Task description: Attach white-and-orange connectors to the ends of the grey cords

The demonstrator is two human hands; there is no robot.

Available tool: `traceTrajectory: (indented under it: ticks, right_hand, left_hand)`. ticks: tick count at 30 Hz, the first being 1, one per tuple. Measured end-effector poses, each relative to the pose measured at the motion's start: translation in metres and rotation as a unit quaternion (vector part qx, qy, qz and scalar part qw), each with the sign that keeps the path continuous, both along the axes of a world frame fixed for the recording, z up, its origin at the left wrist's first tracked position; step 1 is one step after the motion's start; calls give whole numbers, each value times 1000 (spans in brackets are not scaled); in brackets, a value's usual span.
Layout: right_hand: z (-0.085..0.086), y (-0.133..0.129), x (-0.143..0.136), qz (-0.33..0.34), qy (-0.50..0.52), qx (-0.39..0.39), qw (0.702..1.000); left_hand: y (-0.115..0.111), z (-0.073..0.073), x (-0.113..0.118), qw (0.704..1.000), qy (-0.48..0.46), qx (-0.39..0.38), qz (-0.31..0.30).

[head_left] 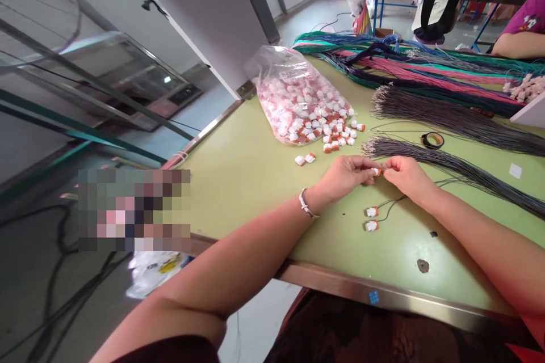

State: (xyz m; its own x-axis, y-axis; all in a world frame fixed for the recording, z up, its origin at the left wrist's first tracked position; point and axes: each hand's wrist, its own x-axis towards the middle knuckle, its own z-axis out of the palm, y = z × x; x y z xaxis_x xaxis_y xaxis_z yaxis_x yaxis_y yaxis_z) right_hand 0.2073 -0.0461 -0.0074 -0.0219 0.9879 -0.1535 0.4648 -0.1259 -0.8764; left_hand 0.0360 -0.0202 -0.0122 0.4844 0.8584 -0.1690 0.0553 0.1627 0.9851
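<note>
My left hand (349, 174) pinches a small white-and-orange connector (376, 172) above the table. My right hand (403, 176) is closed right beside that connector, thumb and finger pressed together; what lies between them is too small to make out. Dark wires pass beneath the right wrist. Below the hands, two connectors, an upper one (372, 211) and a lower one (371, 226), lie on the table with thin dark wires running from them. A bundle of dark wires (430, 161) with bare metal ends lies just beyond my hands.
An open plastic bag (283, 82) spills connectors (336, 130) onto the green table (238, 181). Another dark bundle (447, 113), coloured wires (395, 62) and a black tape roll (432, 140) lie farther back. Two other people are across the table. A metal edge (340, 283) runs along the front.
</note>
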Motion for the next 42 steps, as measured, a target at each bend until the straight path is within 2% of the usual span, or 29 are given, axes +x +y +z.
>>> traceTrajectory:
  ticks: [3, 5, 6, 8, 10, 12, 14, 15, 18, 21, 23, 25, 26, 28, 30, 31, 32, 34, 36, 37, 39, 42]
  right_hand:
    - [3, 1, 7, 57, -24, -9, 998]
    - [11, 3, 13, 104, -84, 4, 991]
    - [17, 5, 15, 106, -136, 37, 984]
    - [25, 12, 21, 77, -235, 122, 961]
    - [28, 23, 28, 24, -320, 209, 924]
    - [23, 36, 37, -39, -381, 246, 890]
    - [12, 47, 46, -52, -398, 195, 895]
    - [7, 51, 49, -35, -392, 166, 904]
    - [-1, 55, 56, -38, -357, 199, 912]
    - [7, 46, 58, -56, -345, 274, 896]
    - [18, 36, 58, -43, -337, 326, 882]
    - [29, 26, 56, -27, -313, 349, 883]
    - [32, 22, 54, -9, -289, 338, 896]
    - [34, 16, 47, 42, -251, 256, 933]
    - [28, 14, 36, 89, -257, 172, 947]
    - [24, 14, 30, 95, -276, 151, 944]
    - [20, 14, 23, 110, -298, 135, 939]
    - [12, 14, 9, 120, -323, 135, 929]
    - [8, 14, -2, 105, -315, 138, 933]
    - [7, 15, -5, 93, -306, 136, 937]
    - [5, 15, -7, 69, -281, 125, 949]
    - [5, 17, -5, 49, -221, 99, 969]
  left_hand:
    - [1, 3, -7, 999, 24, 14, -26]
    - [3, 5, -13, 995, 58, 38, -78]
    - [4, 6, -16, 988, 79, 63, -117]
    - [5, 9, -21, 961, 110, 141, -210]
    - [4, 12, -24, 925, 110, 220, -289]
    - [4, 13, -23, 904, 98, 256, -328]
    - [5, 14, -22, 908, 106, 253, -317]
    - [5, 14, -21, 913, 118, 245, -303]
    - [5, 14, -20, 924, 151, 227, -268]
    - [4, 12, -18, 931, 163, 205, -253]
    - [4, 10, -16, 937, 169, 197, -233]
    - [4, 11, -19, 936, 174, 209, -225]
    - [6, 13, -22, 930, 175, 221, -235]
    - [11, 22, -36, 909, 184, 240, -286]
    - [18, 34, -56, 887, 217, 239, -332]
    - [22, 41, -67, 886, 252, 234, -310]
    - [27, 46, -76, 893, 289, 232, -254]
    - [35, 51, -88, 905, 349, 238, -50]
    - [40, 47, -88, 878, 384, 255, 133]
    - [42, 42, -83, 859, 396, 271, 179]
    - [43, 31, -69, 833, 430, 304, 170]
    - [42, 18, -50, 789, 508, 327, 115]
